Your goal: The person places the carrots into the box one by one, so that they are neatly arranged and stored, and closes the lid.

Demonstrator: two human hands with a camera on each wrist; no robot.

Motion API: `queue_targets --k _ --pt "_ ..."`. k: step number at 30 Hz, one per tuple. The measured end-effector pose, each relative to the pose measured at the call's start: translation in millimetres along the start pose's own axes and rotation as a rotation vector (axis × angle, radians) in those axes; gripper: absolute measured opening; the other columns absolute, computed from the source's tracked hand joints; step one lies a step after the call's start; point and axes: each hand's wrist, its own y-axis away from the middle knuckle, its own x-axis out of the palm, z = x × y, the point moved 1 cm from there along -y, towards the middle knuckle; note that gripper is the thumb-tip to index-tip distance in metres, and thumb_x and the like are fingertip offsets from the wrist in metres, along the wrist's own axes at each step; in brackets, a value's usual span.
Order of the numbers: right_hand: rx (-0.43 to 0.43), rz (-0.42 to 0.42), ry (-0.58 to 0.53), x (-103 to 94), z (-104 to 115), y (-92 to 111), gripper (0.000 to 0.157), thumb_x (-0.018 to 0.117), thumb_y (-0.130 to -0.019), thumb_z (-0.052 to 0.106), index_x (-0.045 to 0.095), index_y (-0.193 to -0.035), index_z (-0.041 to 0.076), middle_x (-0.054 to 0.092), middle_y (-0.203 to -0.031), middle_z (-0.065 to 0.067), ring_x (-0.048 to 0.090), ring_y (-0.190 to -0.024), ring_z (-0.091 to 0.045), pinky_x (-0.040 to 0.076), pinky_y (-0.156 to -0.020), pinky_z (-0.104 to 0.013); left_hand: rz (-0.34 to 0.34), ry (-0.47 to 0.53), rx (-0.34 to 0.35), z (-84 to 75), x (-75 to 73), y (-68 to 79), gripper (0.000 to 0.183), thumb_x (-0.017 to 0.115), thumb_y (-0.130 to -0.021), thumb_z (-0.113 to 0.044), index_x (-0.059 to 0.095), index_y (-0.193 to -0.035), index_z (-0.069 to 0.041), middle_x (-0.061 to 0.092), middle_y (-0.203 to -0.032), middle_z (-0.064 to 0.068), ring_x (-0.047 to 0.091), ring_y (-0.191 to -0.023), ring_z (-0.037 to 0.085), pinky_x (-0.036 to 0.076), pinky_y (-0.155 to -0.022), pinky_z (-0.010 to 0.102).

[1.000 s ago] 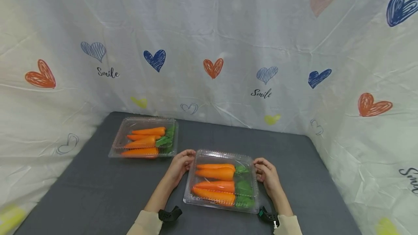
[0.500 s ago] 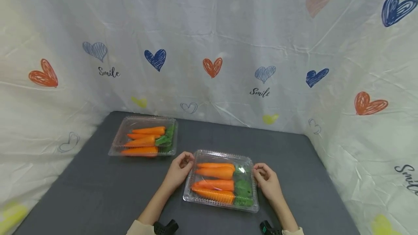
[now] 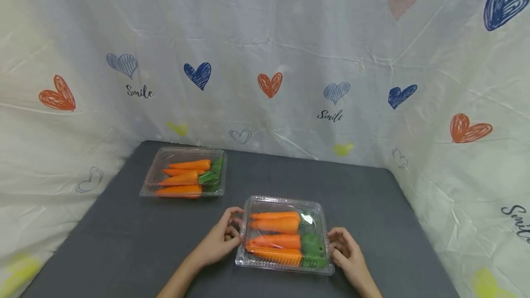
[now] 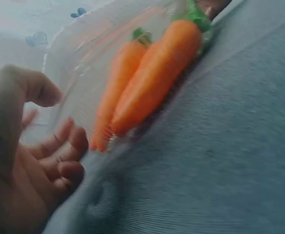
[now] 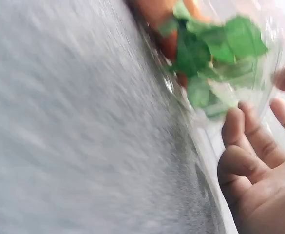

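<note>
A clear plastic clamshell box [image 3: 285,268], its lid down, lies on the dark table in front of me. Several carrots [image 3: 274,241] with green leafy tops [image 3: 313,248] are inside. My left hand [image 3: 221,238] is at the box's left side, fingers loosely bent; in the left wrist view its thumb and fingers [image 4: 77,139] stand apart beside the clear wall. At the opposite side is my right hand [image 3: 348,256], fingertips close to the edge near the leaves. The right wrist view shows its bent fingers [image 5: 235,122] by the wall; exact contact is blurred.
A second closed clear box [image 3: 151,178] with several carrots stands at the back left of the dark table [image 3: 331,187]. A white curtain [image 3: 232,26] printed with hearts surrounds the table's back and sides.
The near carrot box has shifted slightly towards me. Both hands have moved from its upper side edges down along its sides. The back box stays in place.
</note>
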Motion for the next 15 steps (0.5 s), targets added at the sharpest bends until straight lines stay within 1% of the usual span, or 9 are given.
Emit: queue_targets --k 2,3,6,7,9,10,12,13,15 --pt "0.005 -0.042 -0.001 1.4 -1.0 2.6 0.01 0.052 -0.105 -0.01 0.054 -0.115 -0.01 0.064 -0.092 0.007 0.046 -0.056 -0.008 0.034 -0.042 -0.041 -0.006 -0.001 0.035 1.3 4.9 1.3 0.036 0.063 -0.104 -0.005 0.047 -0.136 -0.009 0.062 -0.106 0.009 0.059 -0.07 0.007 0.046 -0.06 0.021" --pt "0.016 -0.056 0.003 2.0 -1.1 3.6 0.005 0.053 -0.106 -0.007 0.054 -0.111 -0.009 0.063 -0.085 0.007 0.044 -0.054 -0.006 0.033 -0.041 -0.041 -0.015 0.0 0.049 1.8 7.5 1.7 0.028 0.062 -0.106 -0.008 0.05 -0.131 -0.009 0.064 -0.101 0.007 0.058 -0.067 0.005 0.046 -0.059 0.021" --pt "0.067 -0.078 -0.027 3.0 -0.2 6.9 0.009 0.055 -0.108 -0.001 0.055 -0.11 -0.009 0.062 -0.078 0.007 0.039 -0.052 -0.001 0.028 -0.041 -0.044 -0.039 0.018 0.059 2.3 13.6 2.7 0.013 0.06 -0.109 -0.013 0.055 -0.12 -0.008 0.064 -0.088 0.002 0.055 -0.058 0.004 0.048 -0.055 0.023" --pt "0.08 -0.079 -0.043 2.8 0.4 8.1 0.01 0.055 -0.108 -0.001 0.054 -0.111 -0.01 0.063 -0.079 0.006 0.039 -0.052 -0.001 0.027 -0.042 -0.046 -0.04 0.041 0.06 2.8 14.8 3.3 0.012 0.06 -0.108 -0.009 0.056 -0.119 -0.006 0.063 -0.086 0.002 0.055 -0.057 0.004 0.049 -0.055 0.024" --pt "0.098 -0.064 -0.076 1.8 1.7 10.4 0.01 0.053 -0.108 -0.002 0.053 -0.114 -0.01 0.065 -0.084 0.006 0.041 -0.054 -0.004 0.025 -0.045 -0.047 -0.035 0.09 0.078 3.4 15.8 4.9 0.018 0.058 -0.102 0.001 0.055 -0.119 -0.002 0.06 -0.086 0.003 0.055 -0.056 0.006 0.051 -0.054 0.027" --pt "0.104 -0.055 -0.091 1.3 2.2 11.3 0.01 0.053 -0.108 -0.002 0.053 -0.115 -0.01 0.066 -0.086 0.005 0.043 -0.054 -0.006 0.025 -0.046 -0.048 -0.024 0.116 0.097 4.0 15.9 5.8 0.022 0.058 -0.098 0.006 0.054 -0.119 0.001 0.06 -0.087 0.003 0.056 -0.057 0.007 0.052 -0.054 0.028" --pt "0.103 -0.029 -0.116 0.6 2.3 12.7 0.011 0.051 -0.107 -0.004 0.052 -0.117 -0.008 0.066 -0.089 0.005 0.04 -0.054 -0.016 0.027 -0.047 -0.048 -0.005 0.16 0.142 5.7 15.6 7.3 0.032 0.057 -0.09 0.012 0.052 -0.12 0.005 0.059 -0.087 0.005 0.056 -0.058 0.007 0.052 -0.053 0.029" --pt "0.101 -0.013 -0.127 0.6 1.9 13.5 0.011 0.05 -0.107 -0.004 0.051 -0.118 -0.006 0.066 -0.088 0.005 0.038 -0.054 -0.021 0.029 -0.048 -0.047 0.003 0.178 0.161 6.9 15.5 7.9 0.034 0.058 -0.089 0.013 0.051 -0.121 0.005 0.059 -0.086 0.007 0.056 -0.058 0.007 0.052 -0.053 0.03" --pt "0.094 0.018 -0.147 1.1 0.3 15.0 0.011 0.049 -0.109 -0.004 0.051 -0.119 -0.001 0.063 -0.082 0.007 0.032 -0.052 -0.03 0.034 -0.048 -0.046 0.015 0.198 0.187 8.7 15.4 9.6 0.026 0.058 -0.096 0.011 0.051 -0.12 0.005 0.059 -0.084 0.011 0.056 -0.057 0.006 0.053 -0.05 0.03"
